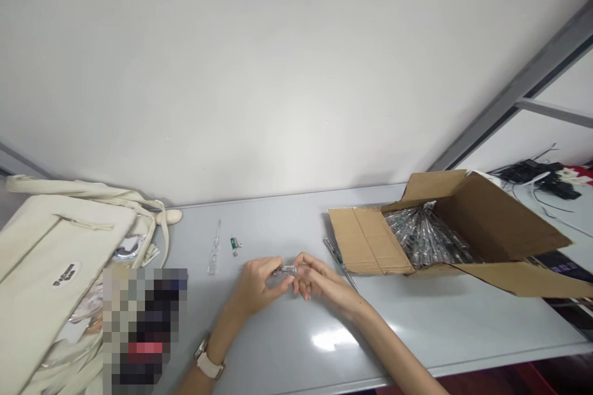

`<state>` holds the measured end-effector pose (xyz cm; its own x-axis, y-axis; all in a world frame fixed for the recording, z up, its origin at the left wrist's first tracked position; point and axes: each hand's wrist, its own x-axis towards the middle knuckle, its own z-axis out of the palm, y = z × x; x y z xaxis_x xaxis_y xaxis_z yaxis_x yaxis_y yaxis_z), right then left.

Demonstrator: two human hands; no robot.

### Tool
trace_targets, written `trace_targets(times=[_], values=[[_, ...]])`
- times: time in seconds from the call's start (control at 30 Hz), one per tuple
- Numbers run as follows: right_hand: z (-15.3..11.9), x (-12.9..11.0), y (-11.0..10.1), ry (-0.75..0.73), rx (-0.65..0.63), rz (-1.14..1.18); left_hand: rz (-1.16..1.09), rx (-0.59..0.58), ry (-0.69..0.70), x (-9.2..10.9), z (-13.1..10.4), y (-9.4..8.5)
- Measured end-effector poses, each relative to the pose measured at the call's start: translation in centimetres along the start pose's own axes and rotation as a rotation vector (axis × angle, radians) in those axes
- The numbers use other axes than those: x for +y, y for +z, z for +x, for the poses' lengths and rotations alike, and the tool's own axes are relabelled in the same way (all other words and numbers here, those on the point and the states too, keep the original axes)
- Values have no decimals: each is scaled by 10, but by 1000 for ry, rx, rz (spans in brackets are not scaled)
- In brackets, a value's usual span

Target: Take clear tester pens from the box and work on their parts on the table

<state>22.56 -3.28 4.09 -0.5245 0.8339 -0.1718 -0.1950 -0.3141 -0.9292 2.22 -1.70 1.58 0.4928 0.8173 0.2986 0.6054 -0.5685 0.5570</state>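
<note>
Over the middle of the table, my left hand (258, 284) and my right hand (320, 281) meet at a small clear tester screwdriver (288, 270). Fingers of both hands are closed on it, and they cover its ends. To the left lies a clear screwdriver body (214, 253) with a thin shaft, its tip pointing to the wall. Beside that is a small green circuit board (234, 243) with a tiny metallic piece (235, 253) near it. Slender screwdrivers (340, 262) rest against the left flap of the box, right of my right hand.
An open cardboard box (365, 241) on the right holds many clear screwdrivers (424, 234), its flaps spread outward. A cream bag (41, 247) fills the left side, next to a blurred-out patch (146, 333). Black cables (532, 176) lie at the far right. A white wall (278, 74) stands behind.
</note>
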Motion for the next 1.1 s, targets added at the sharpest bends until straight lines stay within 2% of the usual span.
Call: trace_targets(times=[0.07, 0.17, 0.23, 0.3, 0.4, 0.5, 0.6, 0.7, 0.8, 0.87, 0.93, 1.0, 1.1], values=[[1, 0, -8, -42, 128, -249, 16, 21, -36, -2, 0, -1], [4, 10, -17, -140, 501, -774, 36, 54, -81, -4, 1, -1], [9, 23, -18, -166, 744, -1043, 49, 67, -92, -5, 0, 0], [15, 37, -17, -165, 913, -1158, 58, 70, -95, -5, 0, 0], [24, 53, -17, -217, 1047, -1112, 62, 63, -92, -5, 0, 0], [30, 56, -20, -282, 1062, -1044, 71, 79, -86, -4, 0, -2], [32, 51, -21, -188, 1020, -1178, 89, 107, -66, -4, 0, -3], [32, 39, -17, -69, 925, -1344, 136, 123, -31, -6, 1, -3], [29, 18, -15, -42, 767, -1377, 179, 138, -20, -8, 2, -2], [28, 1, -18, -67, 642, -1252, 192, 160, -27, -9, 2, 0], [31, -13, -23, -115, 560, -1014, 202, 168, -46, -9, 3, 0], [37, -21, -28, -182, 567, -751, 212, 155, -65, -8, 4, 1], [50, -19, -29, -233, 657, -421, 212, 128, -65, -6, 4, 1]])
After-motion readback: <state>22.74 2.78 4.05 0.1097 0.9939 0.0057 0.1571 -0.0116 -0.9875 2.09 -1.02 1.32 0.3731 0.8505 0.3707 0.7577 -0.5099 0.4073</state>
